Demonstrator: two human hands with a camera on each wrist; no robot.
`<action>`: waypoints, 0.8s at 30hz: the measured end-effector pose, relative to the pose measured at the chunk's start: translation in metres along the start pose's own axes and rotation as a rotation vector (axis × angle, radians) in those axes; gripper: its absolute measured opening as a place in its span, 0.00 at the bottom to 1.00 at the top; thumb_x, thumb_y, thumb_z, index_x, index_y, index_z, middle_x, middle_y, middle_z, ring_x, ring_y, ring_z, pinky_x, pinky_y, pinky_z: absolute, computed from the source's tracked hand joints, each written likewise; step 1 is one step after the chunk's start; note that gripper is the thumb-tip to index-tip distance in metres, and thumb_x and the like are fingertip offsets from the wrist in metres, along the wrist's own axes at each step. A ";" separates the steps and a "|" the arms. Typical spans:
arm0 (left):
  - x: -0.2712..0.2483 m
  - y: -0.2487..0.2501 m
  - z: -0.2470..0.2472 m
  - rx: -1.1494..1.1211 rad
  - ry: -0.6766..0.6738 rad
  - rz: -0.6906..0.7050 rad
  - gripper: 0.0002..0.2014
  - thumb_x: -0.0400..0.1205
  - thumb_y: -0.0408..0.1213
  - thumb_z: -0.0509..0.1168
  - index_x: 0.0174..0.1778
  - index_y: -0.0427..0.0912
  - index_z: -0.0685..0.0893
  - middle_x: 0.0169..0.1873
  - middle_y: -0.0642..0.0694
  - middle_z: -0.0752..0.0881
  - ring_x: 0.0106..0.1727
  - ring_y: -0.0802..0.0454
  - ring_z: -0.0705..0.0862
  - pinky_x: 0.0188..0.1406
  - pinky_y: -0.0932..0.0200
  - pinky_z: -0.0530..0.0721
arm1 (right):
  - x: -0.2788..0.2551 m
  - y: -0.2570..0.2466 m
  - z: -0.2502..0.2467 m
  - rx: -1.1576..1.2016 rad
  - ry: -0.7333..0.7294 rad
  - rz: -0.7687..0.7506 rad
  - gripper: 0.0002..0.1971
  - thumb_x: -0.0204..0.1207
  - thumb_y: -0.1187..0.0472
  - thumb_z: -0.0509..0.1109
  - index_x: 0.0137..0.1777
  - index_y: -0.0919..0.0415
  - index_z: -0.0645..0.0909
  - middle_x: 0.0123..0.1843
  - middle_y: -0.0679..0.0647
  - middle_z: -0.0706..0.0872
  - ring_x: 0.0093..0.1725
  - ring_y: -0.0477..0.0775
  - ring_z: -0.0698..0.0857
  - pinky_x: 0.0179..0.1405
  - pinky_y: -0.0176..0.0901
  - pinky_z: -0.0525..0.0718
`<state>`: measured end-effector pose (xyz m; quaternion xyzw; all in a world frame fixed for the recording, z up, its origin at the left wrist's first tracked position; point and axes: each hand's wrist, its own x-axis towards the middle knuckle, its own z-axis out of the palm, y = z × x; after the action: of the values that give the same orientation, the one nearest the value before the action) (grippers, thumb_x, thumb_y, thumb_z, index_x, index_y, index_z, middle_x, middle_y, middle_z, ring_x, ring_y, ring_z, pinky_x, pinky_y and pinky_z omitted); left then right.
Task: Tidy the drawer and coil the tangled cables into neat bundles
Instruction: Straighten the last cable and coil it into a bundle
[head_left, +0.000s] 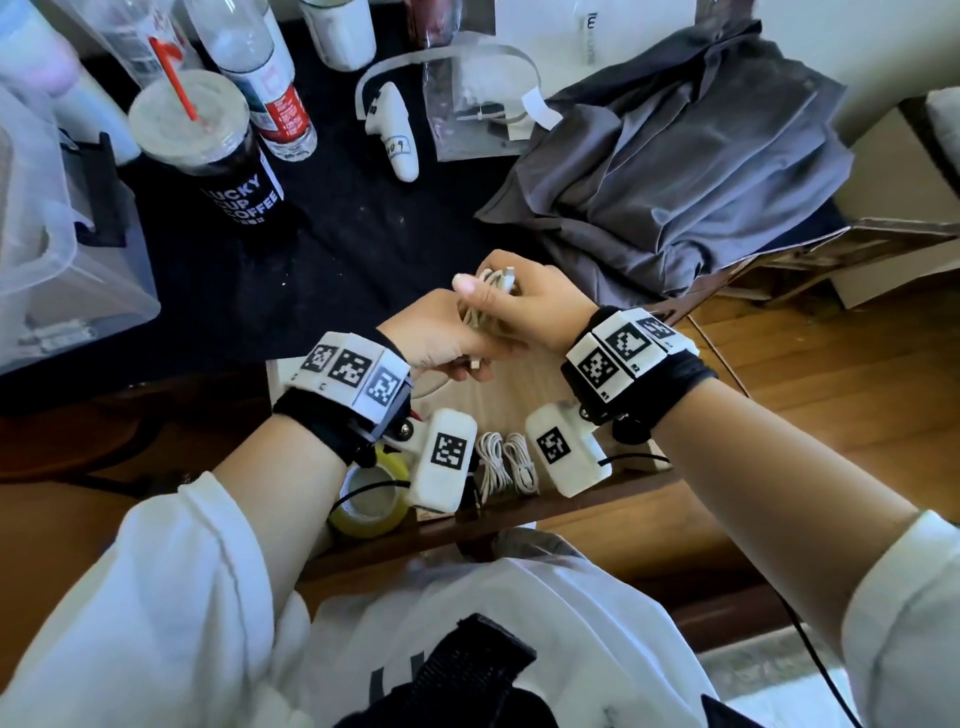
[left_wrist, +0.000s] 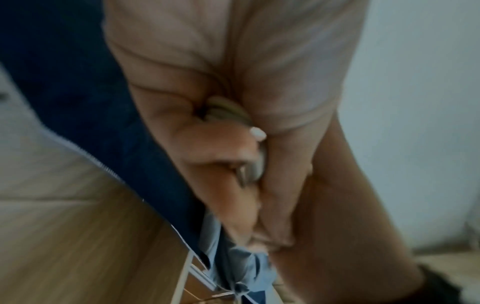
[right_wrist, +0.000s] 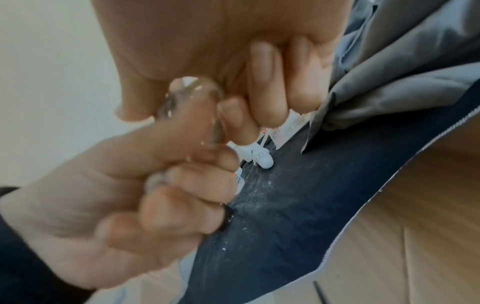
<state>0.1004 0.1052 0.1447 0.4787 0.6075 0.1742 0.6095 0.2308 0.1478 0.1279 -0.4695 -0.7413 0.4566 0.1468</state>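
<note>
Both hands meet above the open drawer (head_left: 519, 387), at the edge of the dark tabletop. Between them is a white cable bundle (head_left: 480, 312), folded into loops. My left hand (head_left: 462, 353) grips the lower part of the loops, its fingers curled round the strands (left_wrist: 228, 111). My right hand (head_left: 501, 291) pinches the upper end, where a plug tip pokes out; the looped cable (right_wrist: 189, 96) shows blurred against its fingers. Two coiled white cables (head_left: 506, 462) lie side by side on the drawer's light wood bottom, partly hidden by the wrist cameras.
A yellow tape roll (head_left: 369, 506) sits at the drawer's left. On the dark tabletop stand a coffee cup (head_left: 208, 150), a water bottle (head_left: 260, 67), a white controller (head_left: 395, 135) and a clear bag (head_left: 467, 109). Grey cloth (head_left: 675, 171) lies right, a clear plastic box (head_left: 52, 244) left.
</note>
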 end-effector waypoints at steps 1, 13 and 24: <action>0.000 0.001 0.001 0.048 -0.002 0.016 0.04 0.74 0.31 0.73 0.41 0.42 0.85 0.31 0.39 0.85 0.22 0.56 0.81 0.15 0.68 0.71 | 0.002 -0.002 0.000 -0.010 0.017 0.021 0.17 0.73 0.36 0.64 0.36 0.49 0.74 0.37 0.48 0.83 0.41 0.46 0.83 0.43 0.39 0.80; -0.010 0.007 -0.012 -0.052 0.017 0.126 0.06 0.78 0.28 0.67 0.41 0.42 0.78 0.14 0.55 0.73 0.15 0.61 0.68 0.13 0.68 0.60 | 0.008 -0.020 -0.004 0.071 0.177 -0.073 0.17 0.77 0.60 0.66 0.29 0.51 0.66 0.25 0.45 0.73 0.28 0.42 0.72 0.29 0.29 0.70; 0.002 -0.063 0.001 -0.196 0.133 -0.089 0.13 0.85 0.39 0.58 0.34 0.42 0.71 0.22 0.49 0.68 0.15 0.60 0.65 0.14 0.69 0.60 | -0.002 0.038 0.041 0.274 -0.067 0.231 0.11 0.77 0.48 0.67 0.45 0.55 0.75 0.30 0.46 0.78 0.26 0.40 0.75 0.24 0.28 0.72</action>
<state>0.0786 0.0761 0.0934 0.3767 0.6472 0.2369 0.6190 0.2272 0.1293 0.0752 -0.5116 -0.6177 0.5827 0.1313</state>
